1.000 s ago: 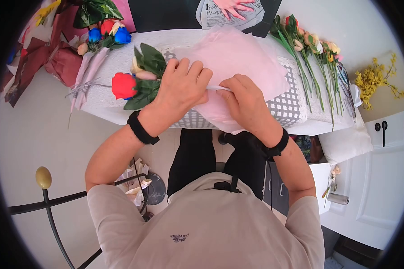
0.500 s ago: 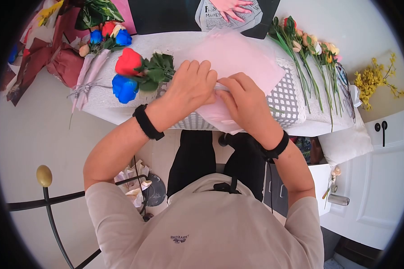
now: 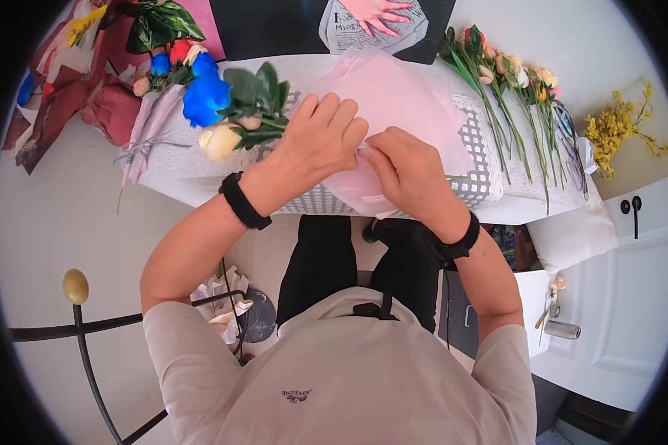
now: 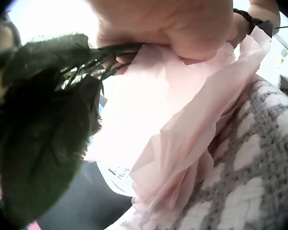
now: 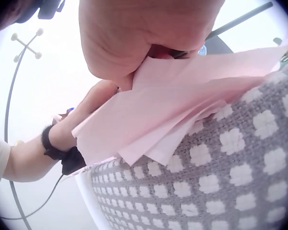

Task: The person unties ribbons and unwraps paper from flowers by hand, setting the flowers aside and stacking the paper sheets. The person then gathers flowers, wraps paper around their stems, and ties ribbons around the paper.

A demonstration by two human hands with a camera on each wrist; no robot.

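Observation:
The left hand (image 3: 315,141) grips the stems of a small bunch, with a blue rose (image 3: 205,99), a cream rose (image 3: 220,142) and green leaves (image 3: 256,93) sticking out to its left. Beside it the right hand (image 3: 412,170) pinches the gathered pink paper (image 3: 393,89), thumb and fingers close to the left hand's. In the left wrist view dark leaves (image 4: 43,143) hang in front, and stems run up under the palm. The right wrist view has pink paper (image 5: 129,120) fanning out below the right hand (image 5: 144,38); the stem ends inside are mostly hidden.
A grey-and-white checked cloth (image 3: 475,178) lies under the paper. Loose flower stems (image 3: 512,111) spread at the right. A pink-wrapped bunch (image 3: 152,126) and a dark red bouquet (image 3: 104,104) are at the left. A black picture (image 3: 274,30) stands behind.
The bunch has turned: the red rose has gone from view, and the blue and cream roses now show at the left. Both hands keep their hold, nearly in place.

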